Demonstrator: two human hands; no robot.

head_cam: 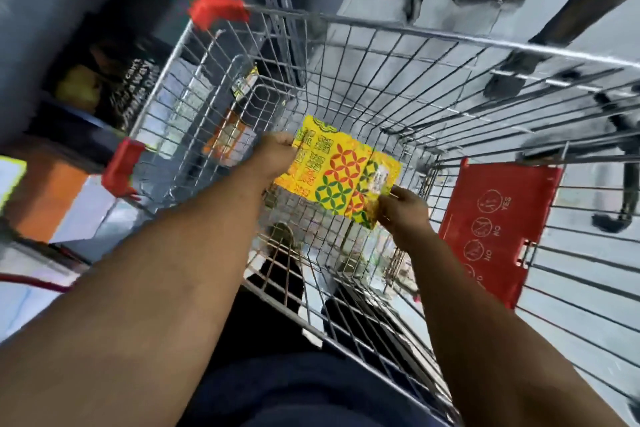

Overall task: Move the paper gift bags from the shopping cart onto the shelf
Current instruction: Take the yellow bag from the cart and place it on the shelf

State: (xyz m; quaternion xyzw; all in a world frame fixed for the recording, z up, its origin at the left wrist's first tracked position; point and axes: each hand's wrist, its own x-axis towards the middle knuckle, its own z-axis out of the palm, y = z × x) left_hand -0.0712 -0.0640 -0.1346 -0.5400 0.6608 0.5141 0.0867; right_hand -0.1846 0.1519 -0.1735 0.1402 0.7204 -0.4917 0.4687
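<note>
Both hands, left hand point(277, 152) and right hand point(398, 208), have fingers pinched shut on opposite edges of the yellow gift bag point(337, 177) inside the cart point(433, 35); we should lift it flat, clear of the wire, toward the shelf.

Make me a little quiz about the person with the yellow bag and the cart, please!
1. True or false: the yellow gift bag is held by both the left hand and the right hand.
2. What colour is the flap with the YES and NO pictures in the shopping cart?
3. Where is the bag? A) on the floor B) over the cart's basket C) on a shelf

Key: 1 true; 2 red; 3 B
</note>
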